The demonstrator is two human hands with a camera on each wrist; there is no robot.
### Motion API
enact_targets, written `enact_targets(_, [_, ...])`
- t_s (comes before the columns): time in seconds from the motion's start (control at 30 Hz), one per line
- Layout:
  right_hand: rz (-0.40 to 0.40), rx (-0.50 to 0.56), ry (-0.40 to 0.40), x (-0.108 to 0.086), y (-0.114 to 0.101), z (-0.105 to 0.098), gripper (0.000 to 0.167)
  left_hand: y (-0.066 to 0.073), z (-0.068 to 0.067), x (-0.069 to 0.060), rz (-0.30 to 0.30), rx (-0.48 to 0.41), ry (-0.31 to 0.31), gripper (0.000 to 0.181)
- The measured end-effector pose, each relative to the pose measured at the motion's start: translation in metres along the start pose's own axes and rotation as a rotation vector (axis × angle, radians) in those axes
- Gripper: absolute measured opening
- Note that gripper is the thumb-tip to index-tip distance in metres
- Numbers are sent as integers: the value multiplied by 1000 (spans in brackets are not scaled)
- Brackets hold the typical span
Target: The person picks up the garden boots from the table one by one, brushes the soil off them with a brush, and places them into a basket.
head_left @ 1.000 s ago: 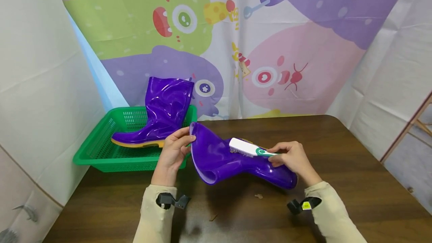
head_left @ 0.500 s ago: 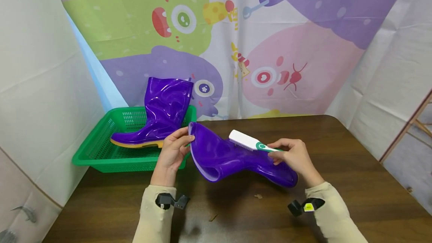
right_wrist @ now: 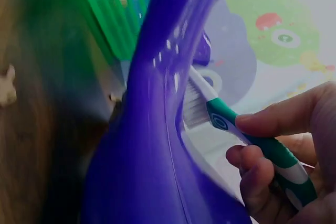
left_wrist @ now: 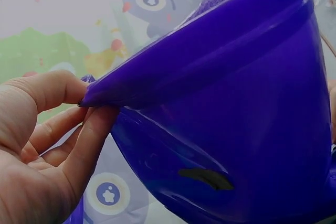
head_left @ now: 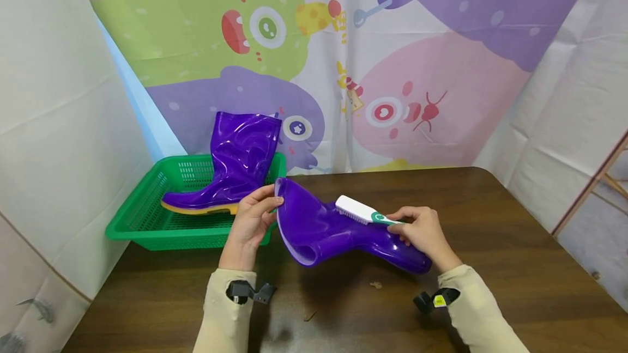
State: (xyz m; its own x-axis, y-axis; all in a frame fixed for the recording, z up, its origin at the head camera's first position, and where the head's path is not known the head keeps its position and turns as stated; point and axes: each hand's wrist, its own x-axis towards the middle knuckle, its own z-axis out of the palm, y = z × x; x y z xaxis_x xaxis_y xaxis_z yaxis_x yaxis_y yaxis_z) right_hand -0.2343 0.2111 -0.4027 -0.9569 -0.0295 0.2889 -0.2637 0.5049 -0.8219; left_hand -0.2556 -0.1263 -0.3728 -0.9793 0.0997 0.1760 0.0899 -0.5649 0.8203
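A purple rubber boot [head_left: 324, 227] is held tilted over the table, its opening to the left and its toe to the right. My left hand [head_left: 253, 217] pinches the rim between thumb and fingers; the left wrist view shows this grip and a dark smudge [left_wrist: 207, 178] on the boot's shaft. In my right hand [head_left: 421, 230] is a white and green scrub brush [head_left: 355, 210], gripped by its handle. The bristles face down against the upper side of the boot. In the right wrist view the brush head is partly hidden behind the boot [right_wrist: 152, 114].
A green plastic basket [head_left: 142, 230] at the left holds a second purple boot [head_left: 242, 151] with a yellow sole. Small brown scraps [head_left: 375, 285] lie on the wooden table [head_left: 515, 255]. Cartoon-printed cloth [head_left: 417, 97] hangs behind it.
My right hand has moved the brush a short way up and back down over the boot. The left hand keeps its hold on the rim, with the boot nearly still.
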Motion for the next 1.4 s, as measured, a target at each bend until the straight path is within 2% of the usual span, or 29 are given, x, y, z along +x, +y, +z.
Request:
enact_targets(0.4, [73, -97, 73, 6, 10, -20, 19, 1, -2, 0, 0, 14, 19, 43])
enact_targets(0.53, [56, -148, 97, 6, 10, -26, 18, 2, -4, -1, -6, 15, 18, 43])
enact_targets(0.67, [45, -176, 127, 5, 6, -41, 19, 3, -6, -1, -2, 35, 5, 43])
enact_targets(0.8, [71, -104, 162, 2, 2, -60, 22, 6, -10, -2, 13, 90, -14, 45])
enact_targets(0.93, [58, 51, 148, -5, -4, -72, 24, 8, -15, -2, 27, 126, -36, 47])
enact_targets(1.1, [19, 186, 22, -15, -9, -61, 25, 10, -18, -3, 31, 135, -49, 45])
enact_targets(1.27, [58, 157, -66, -23, -6, -36, 23, 11, -19, -3, 28, 141, -60, 44])
enact_targets(1.4, [112, 102, -46, -24, 2, -33, 23, 11, -20, -4, 37, 143, -81, 44])
